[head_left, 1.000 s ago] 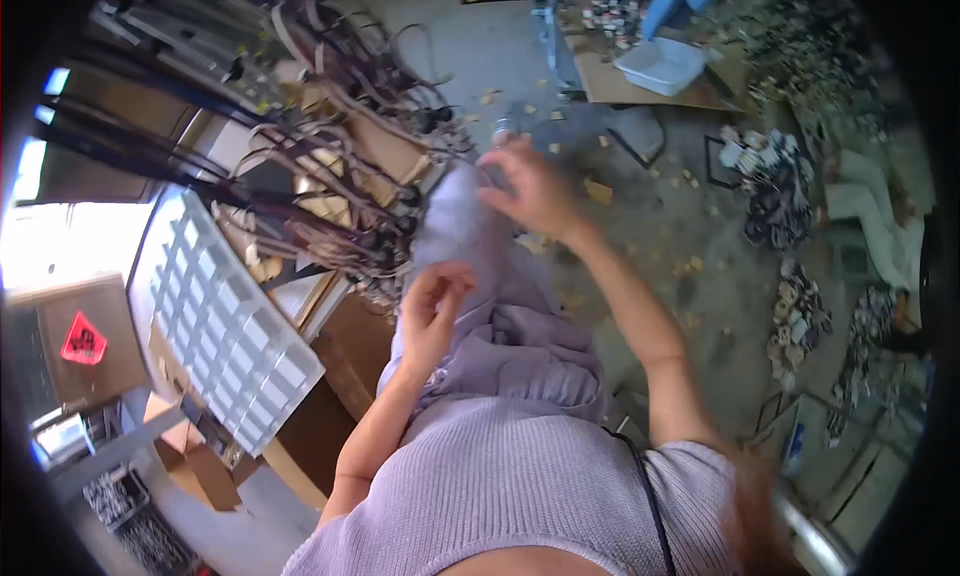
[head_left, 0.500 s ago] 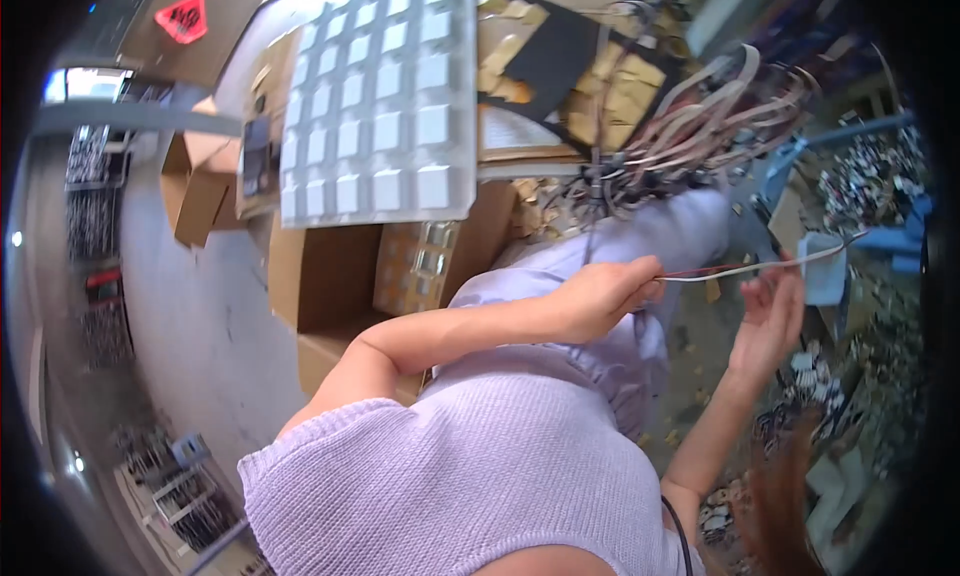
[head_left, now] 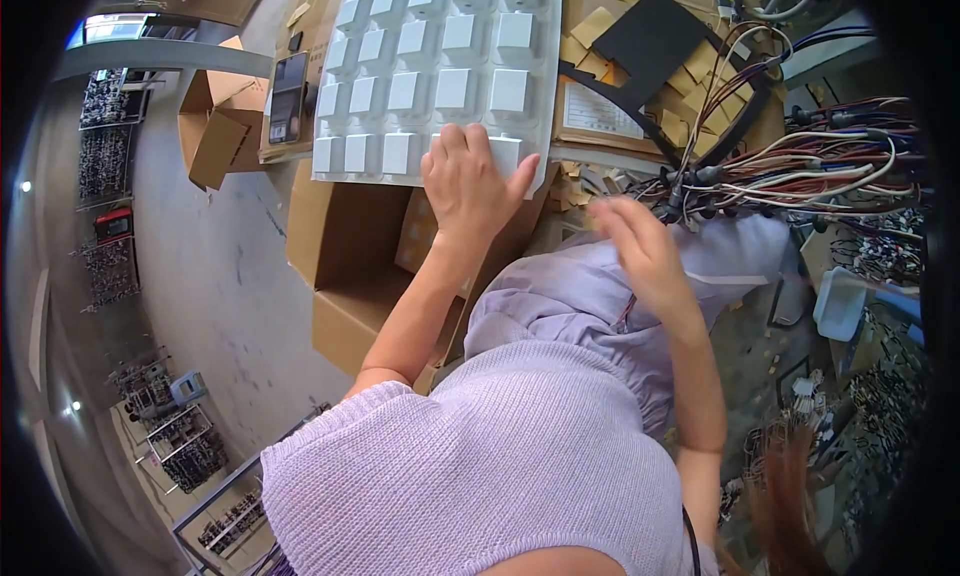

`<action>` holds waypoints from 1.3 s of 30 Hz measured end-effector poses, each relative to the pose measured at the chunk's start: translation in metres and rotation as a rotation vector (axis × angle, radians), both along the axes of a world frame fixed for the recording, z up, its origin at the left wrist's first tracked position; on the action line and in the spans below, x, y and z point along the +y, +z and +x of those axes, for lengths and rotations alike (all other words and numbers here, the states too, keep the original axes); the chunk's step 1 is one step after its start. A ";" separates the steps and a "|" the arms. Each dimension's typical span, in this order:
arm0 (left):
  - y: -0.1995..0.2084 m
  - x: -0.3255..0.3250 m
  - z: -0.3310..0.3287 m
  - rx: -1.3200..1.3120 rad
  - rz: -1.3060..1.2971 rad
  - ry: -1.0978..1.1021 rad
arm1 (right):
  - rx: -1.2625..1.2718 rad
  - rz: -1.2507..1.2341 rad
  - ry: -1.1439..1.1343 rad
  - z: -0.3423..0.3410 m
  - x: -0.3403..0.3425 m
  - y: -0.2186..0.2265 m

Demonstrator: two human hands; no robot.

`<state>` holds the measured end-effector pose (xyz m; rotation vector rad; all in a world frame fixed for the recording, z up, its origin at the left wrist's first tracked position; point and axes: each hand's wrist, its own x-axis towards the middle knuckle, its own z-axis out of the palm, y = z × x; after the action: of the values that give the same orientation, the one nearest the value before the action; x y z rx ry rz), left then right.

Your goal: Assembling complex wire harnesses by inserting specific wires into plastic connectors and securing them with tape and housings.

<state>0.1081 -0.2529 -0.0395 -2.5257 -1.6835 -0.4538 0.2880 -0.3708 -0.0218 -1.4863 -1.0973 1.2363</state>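
My left hand (head_left: 468,184) rests over the near row of a clear plastic tray (head_left: 325,180) of white blocks (head_left: 456,92). Its fingers bend down over the row while the thumb sticks out to the right, beside a block between thumb and index finger. What lies under the fingers is hidden. Further right, my right hand (head_left: 645,256) hovers over my lap, fingers stretched out and slightly apart, a little blurred; I see nothing clearly held in them. A thin reddish wire (head_left: 627,314) shows on my lap below it, mostly hidden.
An open cardboard box (head_left: 335,321) stands under the tray. Right of the tray lie a black sheet (head_left: 640,51) and tan paper pieces (head_left: 592,26). A thick bundle of wires (head_left: 830,171) hangs at the right, above a light blue bin (head_left: 840,304). A phone (head_left: 288,96) lies left.
My left hand has let go of the red and white wire and moved up onto the tray. My right hand has moved left, over my lap. The view has shifted.
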 end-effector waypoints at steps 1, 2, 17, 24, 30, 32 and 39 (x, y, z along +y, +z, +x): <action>-0.002 0.002 0.000 0.006 -0.002 0.004 | 0.150 -0.050 0.047 -0.009 0.020 -0.010; -0.004 0.002 0.000 0.032 0.004 -0.007 | 0.278 -0.167 0.095 -0.017 0.037 -0.016; 0.015 0.023 -0.027 -1.464 -0.634 0.026 | 0.385 -0.178 -0.033 -0.015 0.068 -0.042; 0.031 -0.021 0.012 -1.110 -0.689 -0.391 | 0.101 0.143 -0.298 0.045 -0.003 0.020; 0.022 -0.048 0.035 -0.985 -0.973 -0.472 | -0.186 0.203 -0.238 0.042 -0.025 0.044; 0.035 -0.053 0.040 -0.937 -1.042 -0.496 | -0.228 0.226 -0.249 0.039 -0.027 0.049; 0.038 -0.056 0.047 -0.911 -0.952 -0.524 | -0.295 0.189 -0.245 0.038 -0.029 0.052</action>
<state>0.1549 -0.3091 -0.0015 -3.9122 -1.6419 -1.2410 0.3261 -0.3996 0.0301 -1.6331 -1.1469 0.7405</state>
